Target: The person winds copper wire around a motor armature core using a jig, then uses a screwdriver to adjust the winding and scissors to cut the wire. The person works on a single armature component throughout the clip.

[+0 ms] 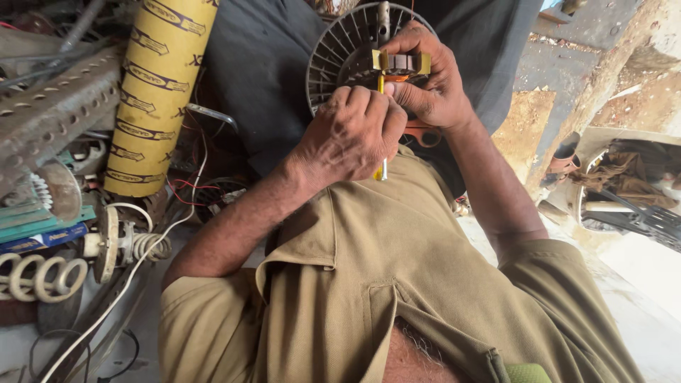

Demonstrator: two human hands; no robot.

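Observation:
My left hand (pixel 351 135) is closed in a fist around a thin yellow-handled screwdriver (pixel 383 170), whose shaft points up into the part above. My right hand (pixel 429 81) grips a round grey finned motor part (pixel 337 50) and presses a yellow-edged winding block (pixel 404 64) against its middle with thumb and fingers. The two hands touch each other just above my khaki shirt (pixel 383 269). An orange-brown piece (pixel 424 133) shows below my right wrist; I cannot tell what it is.
A yellow printed roll (pixel 156 92) leans at the left beside a perforated metal angle (pixel 50 106). Coiled springs (pixel 35 276), a motor shaft and white wire (pixel 142 262) lie lower left. Dark cloth (pixel 255 71) is behind the hands. A black grill (pixel 638 216) sits at right.

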